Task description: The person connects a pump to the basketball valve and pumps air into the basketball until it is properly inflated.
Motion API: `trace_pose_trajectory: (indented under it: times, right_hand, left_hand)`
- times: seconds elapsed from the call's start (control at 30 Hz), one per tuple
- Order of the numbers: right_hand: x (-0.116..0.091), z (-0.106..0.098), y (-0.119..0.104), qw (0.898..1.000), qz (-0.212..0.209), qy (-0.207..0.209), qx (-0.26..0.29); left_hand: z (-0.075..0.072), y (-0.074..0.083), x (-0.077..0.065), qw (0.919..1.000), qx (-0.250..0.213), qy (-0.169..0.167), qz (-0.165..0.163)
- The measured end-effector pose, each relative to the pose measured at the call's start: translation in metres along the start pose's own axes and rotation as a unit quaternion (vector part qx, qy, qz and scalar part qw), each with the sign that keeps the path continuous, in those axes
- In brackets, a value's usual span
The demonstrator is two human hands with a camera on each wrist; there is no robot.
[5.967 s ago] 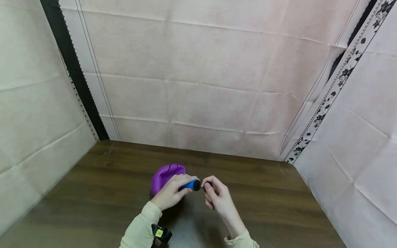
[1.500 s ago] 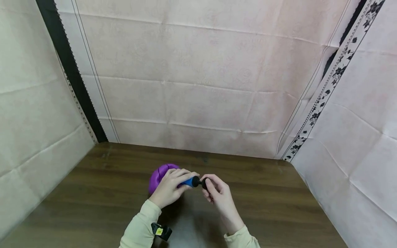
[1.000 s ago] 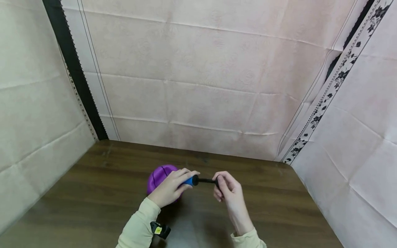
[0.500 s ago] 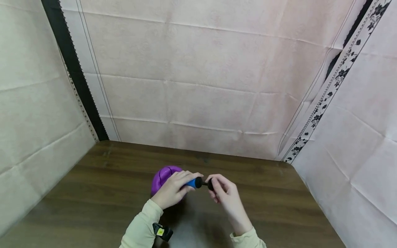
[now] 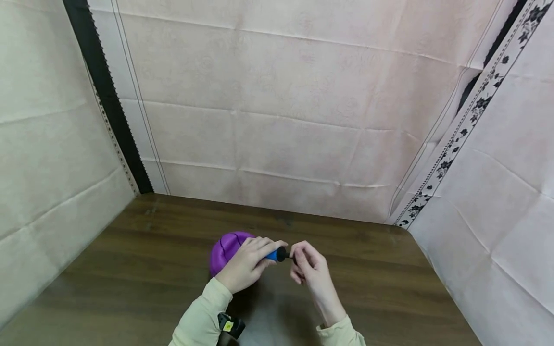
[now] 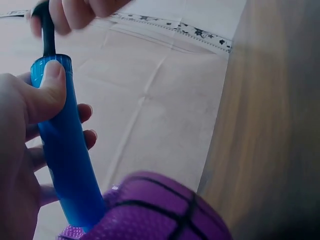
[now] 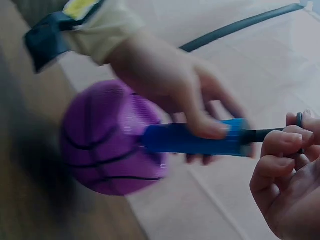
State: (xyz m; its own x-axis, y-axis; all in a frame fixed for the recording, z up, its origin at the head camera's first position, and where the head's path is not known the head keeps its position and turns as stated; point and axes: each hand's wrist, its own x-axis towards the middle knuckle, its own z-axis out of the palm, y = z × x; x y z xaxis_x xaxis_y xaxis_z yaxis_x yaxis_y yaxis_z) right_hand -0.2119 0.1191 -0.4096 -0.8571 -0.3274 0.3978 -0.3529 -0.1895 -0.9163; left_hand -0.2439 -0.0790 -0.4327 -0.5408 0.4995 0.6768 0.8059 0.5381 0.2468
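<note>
My left hand (image 5: 247, 267) grips the blue barrel of a hand pump (image 6: 75, 155), thumb along its upper end. The pump's far end meets a purple ball (image 7: 102, 135) with black basketball lines, which shows a dent around that spot in the right wrist view. My right hand (image 5: 312, 271) pinches the black pump handle (image 7: 299, 120) between thumb and fingers. A short length of black rod (image 7: 262, 135) shows between barrel and handle. In the head view the left hand partly covers the ball and barrel.
Below the hands lies a brown wood-grain table (image 5: 372, 278). Pale creased cloth (image 5: 277, 105) hangs behind it and at both sides, with a floral border strip at right. A black camera (image 5: 232, 326) sits on the left wrist.
The right hand pulled the handle well out a second ago, then brought it back near the barrel. The ball looks rounder than six seconds ago, when it was more folded in.
</note>
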Motion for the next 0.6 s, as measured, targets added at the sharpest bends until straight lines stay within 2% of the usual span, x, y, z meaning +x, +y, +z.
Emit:
trace_pose_trajectory:
  times: [0.13,0.27,0.47,0.53,0.6]
  right_hand:
    - [0.001,0.004,0.005,0.999,0.023,-0.002,-0.031]
    - [0.0,0.001,-0.01,0.997,0.042,0.016,-0.065]
    - [-0.01,-0.007,-0.043,0.995,-0.002,0.084,-0.056]
    - [-0.012,-0.007,-0.048,0.994,-0.019,0.102,-0.047]
    - [-0.012,-0.005,-0.047,0.993,-0.017,0.108,-0.04]
  left_hand:
    - [0.002,0.0,0.0,0.9999,0.001,0.007,0.012]
    - [0.002,-0.003,0.0,0.9998,-0.013,0.007,0.013]
    - [-0.001,-0.01,-0.002,0.9995,-0.019,0.01,-0.023]
    - [-0.002,-0.011,-0.003,0.9993,-0.017,0.013,-0.029]
    - [-0.003,-0.01,-0.002,0.9994,-0.017,0.014,-0.027]
